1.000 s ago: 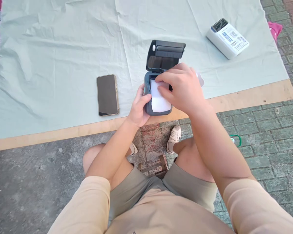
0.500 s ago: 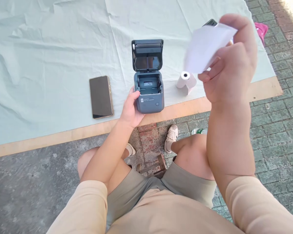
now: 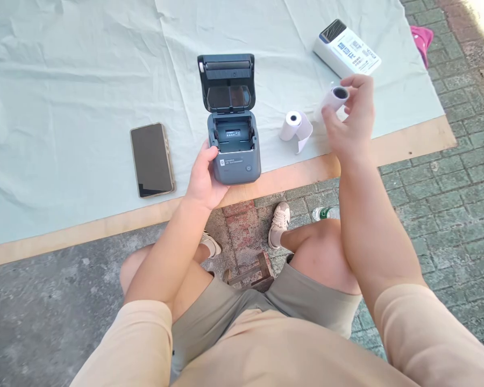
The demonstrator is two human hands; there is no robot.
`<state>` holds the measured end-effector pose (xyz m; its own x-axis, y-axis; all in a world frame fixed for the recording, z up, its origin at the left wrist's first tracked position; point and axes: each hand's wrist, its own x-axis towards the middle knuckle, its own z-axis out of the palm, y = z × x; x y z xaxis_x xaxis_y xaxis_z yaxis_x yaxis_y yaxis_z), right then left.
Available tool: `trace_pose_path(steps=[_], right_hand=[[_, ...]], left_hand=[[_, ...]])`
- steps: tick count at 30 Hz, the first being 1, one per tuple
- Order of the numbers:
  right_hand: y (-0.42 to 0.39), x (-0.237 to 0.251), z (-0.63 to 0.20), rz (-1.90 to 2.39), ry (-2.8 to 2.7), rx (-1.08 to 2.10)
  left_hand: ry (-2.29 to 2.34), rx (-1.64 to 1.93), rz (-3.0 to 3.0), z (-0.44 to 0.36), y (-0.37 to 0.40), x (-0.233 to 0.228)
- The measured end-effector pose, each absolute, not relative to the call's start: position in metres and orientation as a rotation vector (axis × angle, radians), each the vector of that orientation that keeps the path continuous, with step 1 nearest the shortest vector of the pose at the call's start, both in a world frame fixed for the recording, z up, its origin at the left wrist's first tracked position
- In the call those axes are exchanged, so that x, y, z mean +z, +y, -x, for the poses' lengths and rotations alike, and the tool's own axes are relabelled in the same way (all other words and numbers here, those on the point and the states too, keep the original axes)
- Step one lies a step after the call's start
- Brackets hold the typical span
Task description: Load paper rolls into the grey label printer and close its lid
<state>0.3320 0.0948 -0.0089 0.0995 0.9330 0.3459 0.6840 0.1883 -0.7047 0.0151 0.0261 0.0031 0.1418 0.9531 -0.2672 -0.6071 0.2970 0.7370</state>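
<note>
A small dark blue-grey label printer (image 3: 236,165) stands near the table's front edge with its lid (image 3: 227,80) raised and its inner bay showing. My left hand (image 3: 205,180) is closed around the printer's lower left side, thumb on the front rim. To the right, my right hand (image 3: 353,121) grips a white paper roll (image 3: 333,101) between thumb and fingers, its dark hollow core facing up. Just left of that hand, a second paper roll (image 3: 291,128) with a black core stands upright on the cloth, its loose end curling out to the right.
A smartphone (image 3: 152,160) with a dark screen lies left of the printer. Behind my right hand is a white printed box (image 3: 349,51). Pale cloth (image 3: 84,97) covers the table, whose wooden edge (image 3: 105,226) runs before my knees. A bottle (image 3: 326,213) lies on the paving.
My right hand has come down and slightly left, and the white paper in it now shows as a roll. The printed box behind is uncovered. My left hand stays on the printer.
</note>
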Motion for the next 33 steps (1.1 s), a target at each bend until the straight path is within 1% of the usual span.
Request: trace_pose_path(steps=[4,8,11,14,18,22,26,29,31,33], right_hand=[[0.086,-0.003,-0.325,1.663,-1.612,0.381],[0.064,0.016,-0.306,1.583,-1.589,0.143],[0.051,0.027,-0.28,1.657,-1.699,0.13],[0.055,0.023,-0.258,1.719,-1.764,0.151],[0.071,0.004,-0.25,1.75,-1.725,0.144],[0.075,0.003,-0.254,1.601,-1.65,0.204],[0.072,0.019,-0.248,1.178,-1.505,0.282],[0.066,0.037,-0.229,0.943,-1.57,0.305],[0.058,0.05,-0.211,0.966,-1.737,0.37],[0.05,0.062,-0.192,1.105,-1.923,0.454]], left_hand=[[0.805,1.205,-0.528,-0.015,0.026,0.003],[0.813,1.205,-0.529,-0.015,0.027,0.003],[0.796,1.211,-0.52,-0.015,0.027,0.003],[0.785,1.212,-0.524,-0.015,0.026,0.002],[0.785,1.206,-0.532,-0.015,0.026,0.002],[0.784,1.221,-0.542,-0.016,0.025,0.003],[0.766,1.223,-0.555,-0.018,0.024,0.003],[0.749,1.228,-0.562,-0.019,0.023,0.003],[0.757,1.233,-0.564,-0.019,0.022,0.004],[0.776,1.238,-0.57,-0.02,0.02,0.004]])
